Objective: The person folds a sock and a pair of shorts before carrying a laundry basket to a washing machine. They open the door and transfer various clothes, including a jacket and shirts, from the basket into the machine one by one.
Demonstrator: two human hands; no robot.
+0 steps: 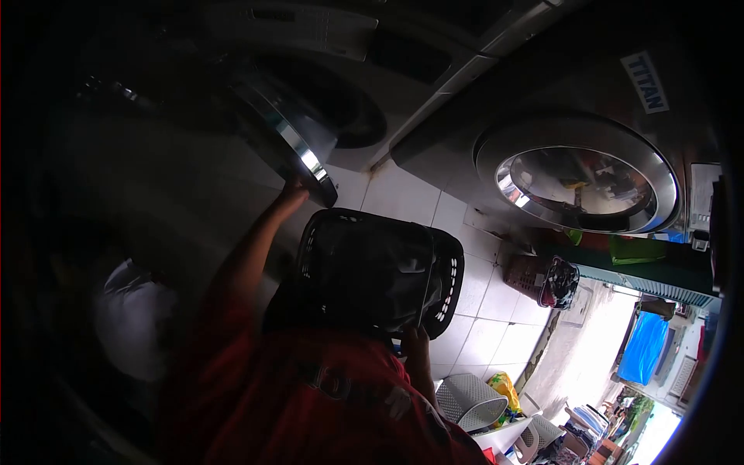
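My left hand (294, 194) is at the lower edge of an open round machine door (291, 139) with a shiny metal ring, its fingers closed on the rim. A black plastic basket (448, 291) with slotted sides is in front of my red shirt, with dark material inside. My right hand (416, 339) grips the basket's near right rim, its fingers partly hidden by the edge.
A large machine with a round glass door (589, 182) stands at the upper right on a white tiled floor (403, 194). Further off are a brown basket of cloth (535, 279), a grey basket (469, 403), a yellow bag (505, 390) and a blue sheet (645, 347).
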